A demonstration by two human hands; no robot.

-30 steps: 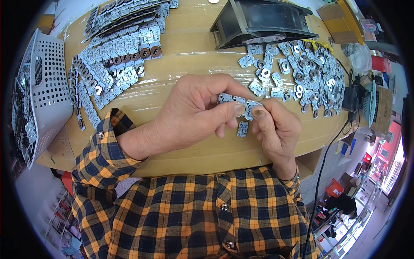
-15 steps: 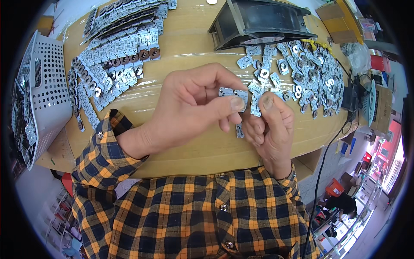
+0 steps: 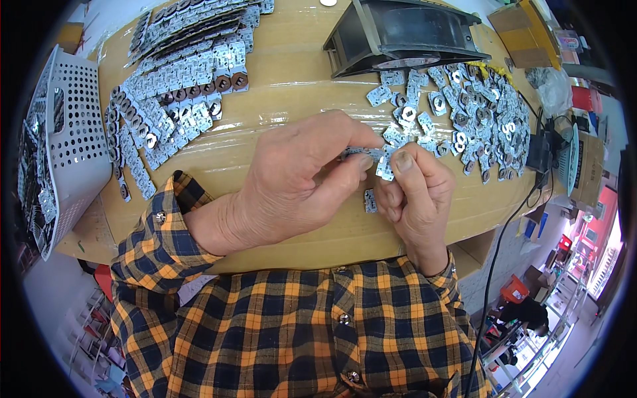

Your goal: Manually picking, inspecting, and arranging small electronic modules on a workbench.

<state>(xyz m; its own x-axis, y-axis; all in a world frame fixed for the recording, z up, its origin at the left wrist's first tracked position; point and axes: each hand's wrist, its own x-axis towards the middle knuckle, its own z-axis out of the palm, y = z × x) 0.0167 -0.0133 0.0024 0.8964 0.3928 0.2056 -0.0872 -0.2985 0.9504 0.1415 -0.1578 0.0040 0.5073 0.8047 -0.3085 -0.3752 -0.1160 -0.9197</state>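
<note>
My left hand point(image 3: 292, 182) and my right hand point(image 3: 411, 196) meet at the middle of a tan table point(image 3: 292, 86). Both pinch a short strip of small flat silvery metal plates point(image 3: 377, 159) between thumbs and fingertips. One plate point(image 3: 370, 201) hangs below my right fingers. A loose heap of the same plates point(image 3: 474, 109) lies just beyond my right hand. At the far left, plates are laid in neat overlapping rows point(image 3: 176, 79).
A white perforated basket point(image 3: 66, 139) holding more metal parts stands at the left edge. A dark fan housing point(image 3: 398, 33) lies at the back. A black cable point(image 3: 494, 265) hangs off the right side, near cardboard boxes point(image 3: 524, 23).
My hands have drawn closer and shifted slightly right on the plates. My right thumb now presses on top of the strip.
</note>
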